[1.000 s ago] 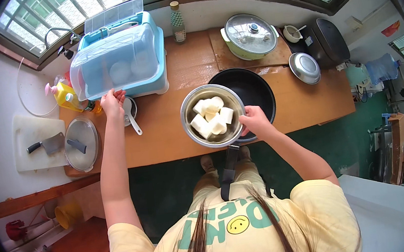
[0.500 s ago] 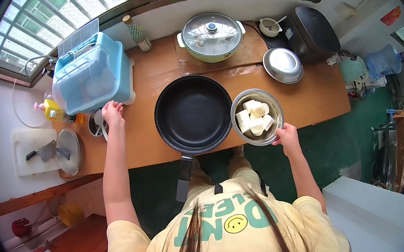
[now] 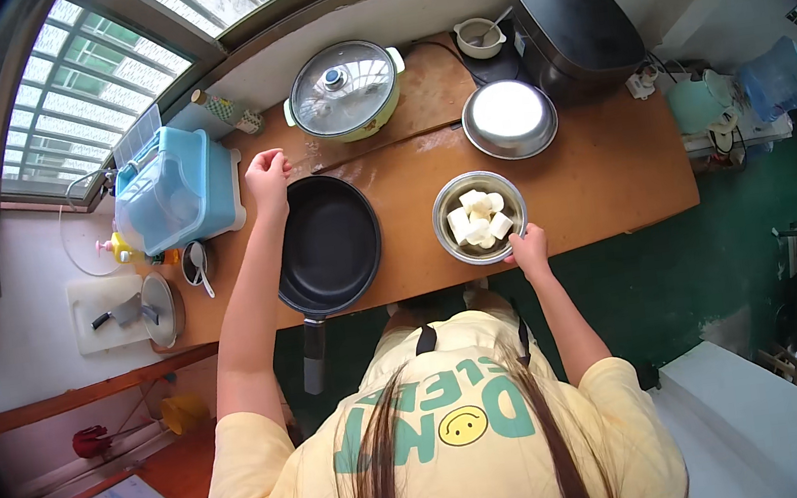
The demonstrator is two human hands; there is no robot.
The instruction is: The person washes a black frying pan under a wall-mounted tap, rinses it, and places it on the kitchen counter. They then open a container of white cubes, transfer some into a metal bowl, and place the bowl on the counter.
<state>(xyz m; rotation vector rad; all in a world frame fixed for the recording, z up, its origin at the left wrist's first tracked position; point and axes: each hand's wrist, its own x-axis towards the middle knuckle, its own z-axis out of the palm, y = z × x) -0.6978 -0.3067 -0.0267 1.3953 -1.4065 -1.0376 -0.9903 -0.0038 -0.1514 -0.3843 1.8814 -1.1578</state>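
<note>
A steel bowl point(image 3: 438, 225) of white chunks point(image 3: 477, 218) stands on the wooden counter point(image 3: 598, 175), just right of a black frying pan point(image 3: 328, 243). My right hand point(image 3: 528, 249) grips the bowl's near rim. My left hand point(image 3: 267, 174) rests at the pan's far left rim, between the pan and a blue plastic box point(image 3: 174, 187); its fingers are bent and nothing shows in it. The pan is empty and its handle point(image 3: 311, 355) sticks out over the counter's near edge toward me.
Behind the pan sits a green pot with a glass lid point(image 3: 344, 86). A covered steel dish point(image 3: 508, 118), a black cooker point(image 3: 576, 33) and a small cup with a spoon point(image 3: 480, 36) stand at the back right. Left of the counter lie a cutting board with a cleaver point(image 3: 117, 309) and a mug point(image 3: 193, 264).
The bowl of white chunks has gone from above the pan to the counter on its right. My left hand has moved from the mug at the left up to the pan's far rim.
</note>
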